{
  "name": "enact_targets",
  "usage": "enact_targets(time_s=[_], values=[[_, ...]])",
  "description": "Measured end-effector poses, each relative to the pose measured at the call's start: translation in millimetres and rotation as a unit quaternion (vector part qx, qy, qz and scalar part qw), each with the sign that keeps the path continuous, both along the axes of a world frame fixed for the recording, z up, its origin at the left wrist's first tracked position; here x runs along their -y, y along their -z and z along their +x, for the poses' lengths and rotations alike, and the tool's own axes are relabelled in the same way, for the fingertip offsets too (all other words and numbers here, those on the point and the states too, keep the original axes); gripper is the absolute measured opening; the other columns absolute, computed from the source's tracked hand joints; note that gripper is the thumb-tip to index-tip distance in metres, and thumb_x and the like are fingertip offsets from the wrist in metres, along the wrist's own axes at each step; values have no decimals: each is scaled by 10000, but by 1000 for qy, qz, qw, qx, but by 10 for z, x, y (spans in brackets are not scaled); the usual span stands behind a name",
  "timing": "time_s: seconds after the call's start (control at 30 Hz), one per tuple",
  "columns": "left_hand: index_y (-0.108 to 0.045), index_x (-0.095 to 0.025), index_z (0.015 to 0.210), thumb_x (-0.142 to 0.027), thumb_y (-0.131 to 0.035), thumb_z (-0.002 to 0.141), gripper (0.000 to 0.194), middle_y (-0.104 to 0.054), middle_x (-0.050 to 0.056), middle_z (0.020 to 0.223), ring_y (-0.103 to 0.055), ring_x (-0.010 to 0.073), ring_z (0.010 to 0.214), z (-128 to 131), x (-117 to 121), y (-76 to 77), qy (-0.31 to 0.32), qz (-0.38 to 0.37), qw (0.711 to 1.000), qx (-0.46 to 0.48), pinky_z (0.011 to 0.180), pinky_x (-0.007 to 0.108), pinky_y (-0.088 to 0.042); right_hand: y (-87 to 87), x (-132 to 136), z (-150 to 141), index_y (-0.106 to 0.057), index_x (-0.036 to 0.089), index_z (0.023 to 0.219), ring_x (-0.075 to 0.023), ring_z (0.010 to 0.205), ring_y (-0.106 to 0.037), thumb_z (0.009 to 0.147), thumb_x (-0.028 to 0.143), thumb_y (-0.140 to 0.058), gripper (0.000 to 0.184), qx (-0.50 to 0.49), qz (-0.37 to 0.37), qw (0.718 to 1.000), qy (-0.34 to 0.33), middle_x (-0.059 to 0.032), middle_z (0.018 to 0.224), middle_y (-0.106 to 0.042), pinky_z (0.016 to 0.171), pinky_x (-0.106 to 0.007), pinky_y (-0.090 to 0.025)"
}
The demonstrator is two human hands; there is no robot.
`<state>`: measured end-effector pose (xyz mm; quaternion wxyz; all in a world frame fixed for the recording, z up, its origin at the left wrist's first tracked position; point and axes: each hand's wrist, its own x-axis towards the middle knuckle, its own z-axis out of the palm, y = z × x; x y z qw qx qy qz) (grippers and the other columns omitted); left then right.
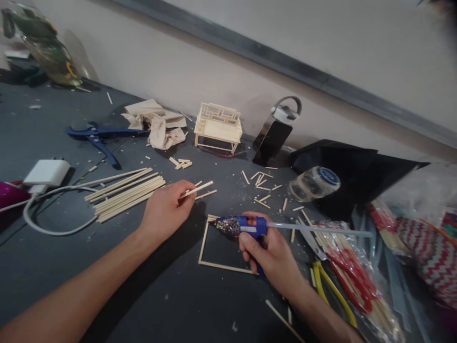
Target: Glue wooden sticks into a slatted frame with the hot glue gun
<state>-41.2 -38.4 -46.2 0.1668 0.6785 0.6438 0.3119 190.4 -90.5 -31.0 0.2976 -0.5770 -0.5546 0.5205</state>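
Note:
My right hand point(266, 250) is wrapped round a blue hot glue gun point(255, 226), its nozzle pointing left. A long clear glue stick point(317, 229) sticks out of the gun's back. The nozzle is at the upper left corner of a rectangular frame of thin wooden sticks point(203, 243) lying flat on the table; whether it touches I cannot tell. Part of the frame is hidden behind the gun and hand. My left hand point(169, 205) pinches a short wooden stick point(200, 188) above the table, up and left of the frame. Beside that hand lies a row of long wooden sticks point(124, 202).
A small wooden bench model point(218, 128) stands at the back. Around are blue pliers point(94, 133), crumpled paper point(162, 126), a phone point(273, 140) leaning on a bottle, a jar point(314, 183), loose stick pieces point(261, 178), scissors point(348, 281), bagged sticks point(367, 271) and a white charger point(48, 172).

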Motion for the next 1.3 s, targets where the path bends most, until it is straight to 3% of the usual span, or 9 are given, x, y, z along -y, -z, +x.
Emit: enact_targets(time_s=[0.9,1.13,1.3], values=[[-661,-210,908,-324,-485,854,216,-669,8,707,-574,153,616,2,-4,-19,-6,-9,1000,10,562,254,-355,-52,10,39,-376,226,1242,-118,534,-516,835,496,-586,532,5,-11,1000,-13,48,699,-532,384,-207,-446],[-556,-193,1102,-245,-456,803,320,-569,-7,736,-527,151,628,-8,1,-49,-17,12,998,51,577,271,-364,-204,71,78,-389,235,1240,-118,538,-520,842,478,-600,512,-9,-2,1000,-10,44,687,-546,389,-203,-446],[-505,-207,1008,-219,-377,828,221,-553,-1,797,-521,172,702,-36,-19,-7,-38,31,993,107,603,287,-349,-411,138,81,-387,237,1263,-117,540,-544,862,444,-605,501,-84,45,995,-3,24,690,-590,422,-205,-443]])
